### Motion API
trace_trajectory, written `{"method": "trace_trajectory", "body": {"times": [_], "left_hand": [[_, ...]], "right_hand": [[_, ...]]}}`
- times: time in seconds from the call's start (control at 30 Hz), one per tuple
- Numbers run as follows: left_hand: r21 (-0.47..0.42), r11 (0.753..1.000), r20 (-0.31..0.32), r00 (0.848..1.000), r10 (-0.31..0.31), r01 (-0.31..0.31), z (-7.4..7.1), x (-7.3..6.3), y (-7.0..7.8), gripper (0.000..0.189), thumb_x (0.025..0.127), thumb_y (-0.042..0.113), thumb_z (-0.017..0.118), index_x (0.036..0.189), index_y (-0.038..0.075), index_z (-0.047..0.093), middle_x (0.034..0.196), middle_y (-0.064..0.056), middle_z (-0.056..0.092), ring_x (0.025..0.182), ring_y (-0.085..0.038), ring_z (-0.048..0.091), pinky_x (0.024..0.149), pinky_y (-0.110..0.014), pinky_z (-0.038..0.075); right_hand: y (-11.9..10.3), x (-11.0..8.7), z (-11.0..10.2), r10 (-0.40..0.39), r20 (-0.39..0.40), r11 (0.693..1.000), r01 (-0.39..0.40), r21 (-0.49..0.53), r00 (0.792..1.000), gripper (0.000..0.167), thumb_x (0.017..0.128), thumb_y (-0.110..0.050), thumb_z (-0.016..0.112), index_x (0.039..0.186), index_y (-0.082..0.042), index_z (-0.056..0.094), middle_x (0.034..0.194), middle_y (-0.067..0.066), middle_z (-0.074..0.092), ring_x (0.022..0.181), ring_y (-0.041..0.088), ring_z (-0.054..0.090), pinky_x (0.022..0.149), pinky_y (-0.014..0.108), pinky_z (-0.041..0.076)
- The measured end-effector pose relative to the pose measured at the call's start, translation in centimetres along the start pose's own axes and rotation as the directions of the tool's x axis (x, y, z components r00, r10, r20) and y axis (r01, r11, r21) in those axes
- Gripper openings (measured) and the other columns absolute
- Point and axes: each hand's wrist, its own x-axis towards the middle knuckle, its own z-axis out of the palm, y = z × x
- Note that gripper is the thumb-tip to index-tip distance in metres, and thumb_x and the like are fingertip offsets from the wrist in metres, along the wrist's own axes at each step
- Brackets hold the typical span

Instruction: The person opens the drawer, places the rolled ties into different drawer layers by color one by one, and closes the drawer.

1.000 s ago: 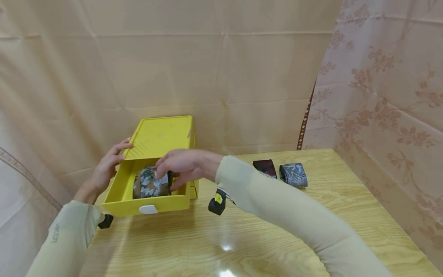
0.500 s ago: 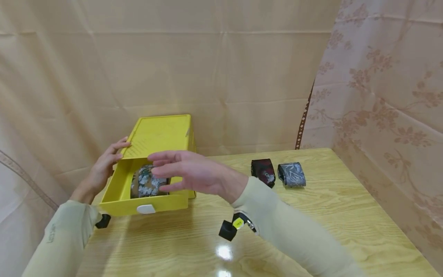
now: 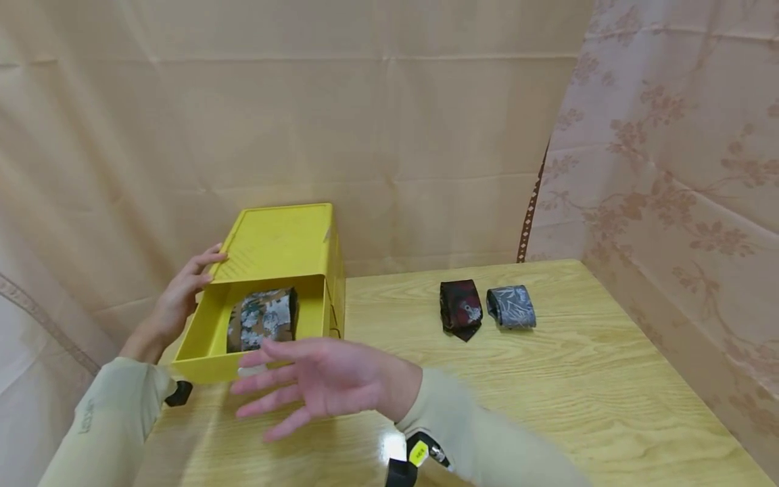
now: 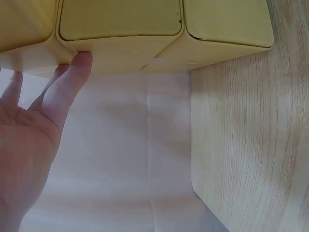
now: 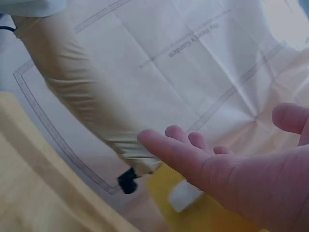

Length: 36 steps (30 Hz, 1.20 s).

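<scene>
A yellow drawer box (image 3: pixel 280 240) stands at the back left of the table, its upper drawer (image 3: pixel 203 370) pulled out. Inside the drawer lies a rolled brown necktie (image 3: pixel 262 319) with pale flowers. My left hand (image 3: pixel 176 301) rests at the box's left side; in the left wrist view its fingertips touch the yellow wall. In front of the drawer my right hand (image 3: pixel 331 382) is held with spread fingers and nothing in it. It partly covers the white drawer handle (image 5: pixel 185 195), which shows below the fingers in the right wrist view.
Two more rolled neckties, one dark red (image 3: pixel 461 306) and one grey with a leaf pattern (image 3: pixel 512 306), lie side by side on the wooden table (image 3: pixel 566 392) to the right. A beige curtain (image 3: pixel 395 135) hangs behind.
My right hand has come off the brown necktie, out of the drawer and down toward the front, its fingers spreading. My left hand has stayed against the box.
</scene>
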Motion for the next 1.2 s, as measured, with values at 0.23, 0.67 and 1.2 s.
{"method": "trace_trajectory", "body": {"times": [0.23,0.67,1.2], "left_hand": [[0.008,1.000,0.004,1.000,-0.018,0.018,0.1,-0.1,0.2,0.041,0.110,0.028,0.031,0.148,0.022,0.046,0.170,0.001,0.003,0.139,-0.016,0.027,0.089,-0.019,0.050],[-0.012,1.000,0.004,1.000,-0.010,0.010,0.0,-0.1,0.0,0.041,0.110,0.026,0.032,0.148,0.022,0.047,0.170,0.002,0.003,0.142,-0.019,0.024,0.089,-0.018,0.050],[-0.011,1.000,0.003,1.000,-0.001,0.001,0.1,-0.2,0.1,0.041,0.110,0.025,0.031,0.148,0.021,0.047,0.170,0.002,0.004,0.148,-0.025,0.013,0.092,-0.016,0.047]], "right_hand": [[2.8,1.3,-0.9,0.064,-0.010,0.992,-0.063,0.108,0.998,0.060,0.106,-0.051,0.040,0.151,-0.011,0.038,0.149,0.016,0.048,0.142,0.044,0.037,0.109,0.070,0.026],[4.8,2.7,-2.2,0.119,-0.081,0.969,-0.098,0.227,0.990,0.076,0.100,-0.063,0.048,0.153,-0.012,0.029,0.147,0.020,0.049,0.141,0.049,0.035,0.108,0.074,0.020],[5.9,3.9,-2.0,0.080,-0.080,0.968,-0.059,0.242,0.994,0.054,0.104,-0.055,0.044,0.143,-0.018,0.038,0.148,0.021,0.049,0.141,0.049,0.035,0.110,0.072,0.021]]}}
